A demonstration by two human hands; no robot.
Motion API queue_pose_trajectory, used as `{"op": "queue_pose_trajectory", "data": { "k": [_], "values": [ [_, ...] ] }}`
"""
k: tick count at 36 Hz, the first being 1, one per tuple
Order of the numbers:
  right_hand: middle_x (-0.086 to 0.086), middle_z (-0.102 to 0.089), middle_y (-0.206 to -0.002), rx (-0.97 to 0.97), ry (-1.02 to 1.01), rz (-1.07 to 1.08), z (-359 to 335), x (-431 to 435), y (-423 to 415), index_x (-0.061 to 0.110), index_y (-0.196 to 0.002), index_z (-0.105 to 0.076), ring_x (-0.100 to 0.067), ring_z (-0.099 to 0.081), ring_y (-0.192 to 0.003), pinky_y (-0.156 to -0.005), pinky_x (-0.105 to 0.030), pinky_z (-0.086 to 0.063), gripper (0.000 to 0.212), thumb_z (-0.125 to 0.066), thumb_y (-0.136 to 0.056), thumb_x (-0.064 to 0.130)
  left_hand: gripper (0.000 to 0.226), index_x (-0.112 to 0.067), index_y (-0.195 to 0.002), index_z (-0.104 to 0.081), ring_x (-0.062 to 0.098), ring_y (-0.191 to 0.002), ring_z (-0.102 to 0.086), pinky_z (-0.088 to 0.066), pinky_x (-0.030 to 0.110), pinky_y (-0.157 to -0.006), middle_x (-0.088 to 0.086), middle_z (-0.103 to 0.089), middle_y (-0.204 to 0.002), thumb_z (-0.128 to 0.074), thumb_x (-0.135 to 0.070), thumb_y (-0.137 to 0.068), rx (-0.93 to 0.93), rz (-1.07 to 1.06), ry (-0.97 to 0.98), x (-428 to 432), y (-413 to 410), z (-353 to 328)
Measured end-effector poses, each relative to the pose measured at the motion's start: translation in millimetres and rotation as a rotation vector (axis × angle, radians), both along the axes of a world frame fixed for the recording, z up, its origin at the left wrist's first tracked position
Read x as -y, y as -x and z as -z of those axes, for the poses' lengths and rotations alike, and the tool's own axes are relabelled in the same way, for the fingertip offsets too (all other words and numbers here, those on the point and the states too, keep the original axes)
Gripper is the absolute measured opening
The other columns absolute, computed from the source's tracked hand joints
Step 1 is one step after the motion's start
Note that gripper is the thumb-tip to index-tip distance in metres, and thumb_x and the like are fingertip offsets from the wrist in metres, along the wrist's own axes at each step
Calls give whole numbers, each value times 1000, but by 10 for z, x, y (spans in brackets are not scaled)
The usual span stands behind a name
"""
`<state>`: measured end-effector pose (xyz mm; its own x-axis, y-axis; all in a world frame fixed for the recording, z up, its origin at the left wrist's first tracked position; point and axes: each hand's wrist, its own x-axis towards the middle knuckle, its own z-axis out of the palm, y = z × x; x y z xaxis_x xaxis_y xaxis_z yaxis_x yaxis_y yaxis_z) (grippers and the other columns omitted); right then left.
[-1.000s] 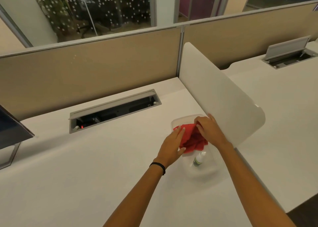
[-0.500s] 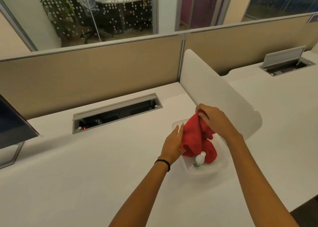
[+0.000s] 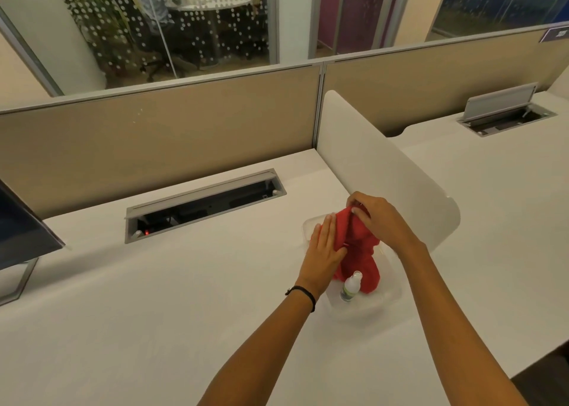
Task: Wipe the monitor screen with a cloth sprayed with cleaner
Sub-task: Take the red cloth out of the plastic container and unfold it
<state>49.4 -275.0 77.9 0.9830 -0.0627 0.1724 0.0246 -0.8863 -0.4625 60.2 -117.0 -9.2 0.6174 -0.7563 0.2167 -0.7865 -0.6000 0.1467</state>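
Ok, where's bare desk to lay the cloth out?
Bare desk spreads between the monitor at left and the clear tray, nearer than the cable hatch. The tray is crowded: red cloth, spray bottle, left hand, right hand.

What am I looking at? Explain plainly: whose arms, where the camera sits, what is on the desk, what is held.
No machine here: these are a person's two bare arms, seen from a camera worn on their head, looking forward and down. Every picture comes from that one camera. The right hand pinches the top of a red cloth, whose lower end hangs into a clear tray on the white desk. The left hand rests flat, fingers straight, against the cloth's side. A spray bottle stands in the tray beside the cloth. At the far left is the edge of a monitor; no hand is on it.
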Motion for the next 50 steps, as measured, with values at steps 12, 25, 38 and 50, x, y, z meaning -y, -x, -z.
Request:
{"op": "queue_pose_trajectory", "data": {
  "k": [12,25,38,50],
  "values": [
    [-10,-62,-89,99,21,66,-42,122,95,8,-75,-57,-23,-56,-81,-70,-18,-40,25,-43,-88,-8,9,-15,-96,-58,26,-122,-47,-6,53,-115,7,-47,-137,-54,-21,-90,-146,-11,130,-169,-307,-543],
    [-4,-54,-122,130,-248,12,-41,-7,274,13,-121,-52,-18,-55,-105,-91,-33,-50,44,-58,-84,37,10,-6,-90,-56,24,-85,-55,-46,36,-83,11,-65,-91,-51,-13,-92,-317,-83,547,-152,-399,-1208],
    [-17,-64,-102,348,-52,18,-88,-581,178,-2,-103,-64,-29,-63,-85,-78,-37,-56,20,-61,-83,-1,4,-7,-85,-59,12,-78,-54,-40,10,-71,6,-65,-85,-58,-10,-87,-247,-150,731,-585,-343,-1661],
    [4,-63,-89,338,-343,-146,-185,-1084,263,16,-95,-60,-11,-60,-82,-77,-3,-43,18,-62,-85,1,7,-13,-82,-61,1,-74,-54,-37,1,-67,-9,-61,-80,-67,-9,-80,-301,-266,758,-1605,-154,-1635]
  ]
}}
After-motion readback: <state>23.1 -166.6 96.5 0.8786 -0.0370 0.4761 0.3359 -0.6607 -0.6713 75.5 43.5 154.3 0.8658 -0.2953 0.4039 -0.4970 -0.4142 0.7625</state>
